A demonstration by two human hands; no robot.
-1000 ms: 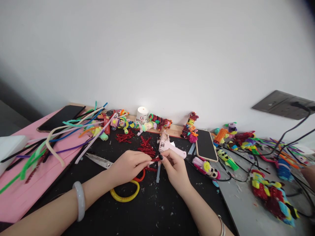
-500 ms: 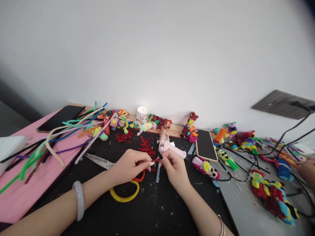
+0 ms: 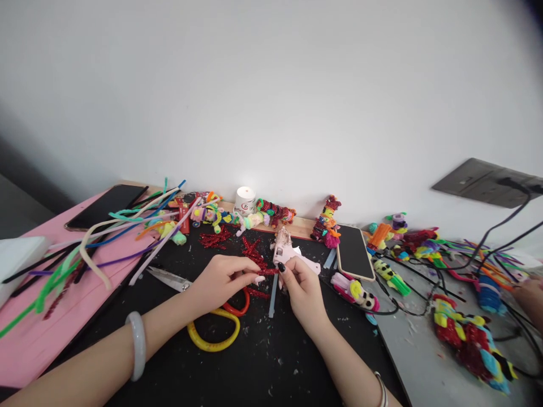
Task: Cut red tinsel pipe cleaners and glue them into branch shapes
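Red tinsel strip (image 3: 268,272): I am holding this short piece level above the bench (image 3: 254,376), around its middle between left and right edges, with the glue gun (image 3: 285,249) lying just beyond.
Right fingers (image 3: 290,278): I am pinching one end of the strip between thumb and forefinger, the dark thumbnail facing up.
Left fingers (image 3: 250,280): I am keeping thumb and forefinger narrow at the other end; whether they are truly gripping or only touching it, I cannot tell.
Good handling: I am judging that a light pinch near each tip is best, since hard squeezing would probably be flattening the tinsel; keeping the span between my fingers in plain sight should be helping me see any bend or twist.
Glue gun caution: its nozzle end seems to be pointing towards the bench's far edge, so I am reckoning that staying on the near side is safer, in case it is hot.
Glue stick (image 3: 272,299): it is lying below the strip, running towards the near edge.
Red tinsel pile (image 3: 253,252): it is sitting beyond my left fingers, towards the far edge.
Scissors (image 3: 182,284): they are lying partly under my left wrist, blades pointing towards the left edge.
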